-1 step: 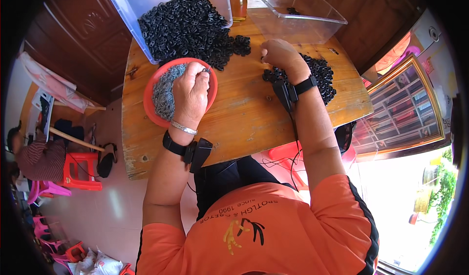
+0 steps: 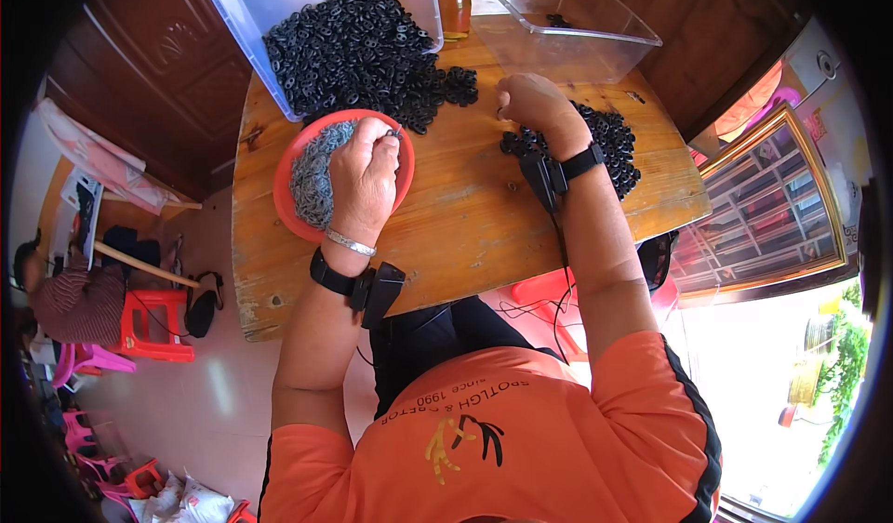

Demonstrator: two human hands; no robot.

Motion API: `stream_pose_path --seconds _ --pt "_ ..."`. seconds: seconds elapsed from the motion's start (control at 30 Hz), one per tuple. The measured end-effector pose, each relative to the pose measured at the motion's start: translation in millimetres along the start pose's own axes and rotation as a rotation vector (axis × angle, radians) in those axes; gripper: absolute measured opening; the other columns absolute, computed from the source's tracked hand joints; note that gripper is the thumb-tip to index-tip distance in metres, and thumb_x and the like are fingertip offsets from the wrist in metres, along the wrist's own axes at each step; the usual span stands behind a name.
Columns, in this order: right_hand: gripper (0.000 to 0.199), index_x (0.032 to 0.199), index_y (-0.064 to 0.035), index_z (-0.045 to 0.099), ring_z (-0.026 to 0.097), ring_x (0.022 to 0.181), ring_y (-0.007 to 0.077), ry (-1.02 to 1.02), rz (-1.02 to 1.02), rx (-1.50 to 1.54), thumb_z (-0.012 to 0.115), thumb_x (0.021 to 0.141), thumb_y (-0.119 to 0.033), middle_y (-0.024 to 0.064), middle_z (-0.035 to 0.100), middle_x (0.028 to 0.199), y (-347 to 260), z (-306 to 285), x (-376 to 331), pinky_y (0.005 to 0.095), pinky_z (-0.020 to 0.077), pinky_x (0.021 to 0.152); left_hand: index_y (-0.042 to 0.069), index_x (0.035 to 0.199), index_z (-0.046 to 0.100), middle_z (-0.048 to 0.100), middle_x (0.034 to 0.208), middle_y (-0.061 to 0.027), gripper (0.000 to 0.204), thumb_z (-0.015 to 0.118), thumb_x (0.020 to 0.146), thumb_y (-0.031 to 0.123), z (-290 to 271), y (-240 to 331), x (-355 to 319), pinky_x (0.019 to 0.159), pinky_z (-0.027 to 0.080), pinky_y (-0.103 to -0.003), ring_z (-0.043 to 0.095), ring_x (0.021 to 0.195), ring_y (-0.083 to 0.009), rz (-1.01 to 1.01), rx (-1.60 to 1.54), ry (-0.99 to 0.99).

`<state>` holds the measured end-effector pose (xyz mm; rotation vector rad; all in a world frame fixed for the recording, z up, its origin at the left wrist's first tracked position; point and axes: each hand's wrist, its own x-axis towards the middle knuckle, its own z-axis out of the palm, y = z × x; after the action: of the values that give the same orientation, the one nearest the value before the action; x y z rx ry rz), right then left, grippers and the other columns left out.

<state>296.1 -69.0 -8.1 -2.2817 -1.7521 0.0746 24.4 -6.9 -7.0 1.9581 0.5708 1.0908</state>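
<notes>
My left hand (image 2: 361, 181) is over a red bowl (image 2: 287, 214), its fingers pinched together. A tiny dark piece (image 2: 393, 133) shows at its thumb and fingertip, too small to name. Inside the bowl lies a heap of thin grey-blue metal pieces (image 2: 313, 181). Across the table, my right hand (image 2: 538, 105) is curled just above and left of a pile of small black parts (image 2: 606, 140). Its fingertips are turned away, so anything in them is hidden.
Small black oval parts with holes (image 2: 358, 49) spill from a tipped clear bin (image 2: 234, 21) onto the wooden table (image 2: 456, 207). At the back stand a jar (image 2: 454, 7) with a pale green lid and another clear bin (image 2: 595, 53). A cable (image 2: 562, 272) hangs from my right wrist.
</notes>
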Motion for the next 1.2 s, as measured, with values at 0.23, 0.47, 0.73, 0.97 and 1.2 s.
stream_pose_path --seconds 0.23,0.47,0.73,0.97,1.2 --pt "0.010 0.079 -0.0051 0.063 0.062 0.068 0.0222 0.079 -0.033 0.175 0.067 0.071 -0.009 0.0078 0.063 0.070 -16 -5 2 0.0315 0.0466 0.061 0.003 0.079 0.051 0.051 0.056 -0.0035 0.010 0.049 0.087 0.009 -1 6 0 0.048 0.040 -0.027 0.049 0.050 -0.0115 -0.056 -0.061 -0.016" --pt "0.018 0.103 -0.0036 0.063 0.060 0.071 0.0081 -0.114 -0.222 1.462 0.063 0.087 -0.012 -0.0002 0.063 0.079 -82 -4 -9 0.0226 0.0507 0.069 0.002 0.081 0.052 0.058 0.065 -0.0037 0.014 0.049 0.089 0.013 0 10 -3 0.054 0.044 -0.022 0.055 0.057 -0.0098 -0.209 -0.423 -0.089" --pt "0.014 0.095 -0.0032 0.065 0.060 0.071 0.0085 -0.091 -0.297 1.509 0.066 0.084 -0.012 0.0021 0.065 0.080 -108 10 -14 0.0231 0.0497 0.068 0.001 0.085 0.052 0.062 0.074 -0.0082 0.016 0.047 0.090 0.015 0 7 -1 0.062 0.047 -0.025 0.060 0.066 -0.0140 -0.154 -0.559 -0.056" --pt "0.010 0.089 -0.0028 0.065 0.059 0.070 0.0082 -0.175 -0.245 1.418 0.065 0.084 -0.011 0.0019 0.065 0.077 -101 7 -11 0.0232 0.0478 0.065 0.001 0.085 0.052 0.062 0.075 -0.0092 0.016 0.046 0.089 0.015 -3 4 2 0.062 0.047 -0.025 0.060 0.065 -0.0152 -0.182 -0.616 -0.045" --pt "0.010 0.089 -0.0036 0.063 0.060 0.069 0.0094 -0.270 -0.195 1.575 0.065 0.084 -0.011 0.0035 0.065 0.078 -99 6 -14 0.0234 0.0486 0.065 0.002 0.084 0.053 0.061 0.072 -0.0070 0.016 0.047 0.089 0.016 -6 6 4 0.059 0.046 -0.024 0.058 0.062 -0.0132 -0.215 -0.625 0.003"
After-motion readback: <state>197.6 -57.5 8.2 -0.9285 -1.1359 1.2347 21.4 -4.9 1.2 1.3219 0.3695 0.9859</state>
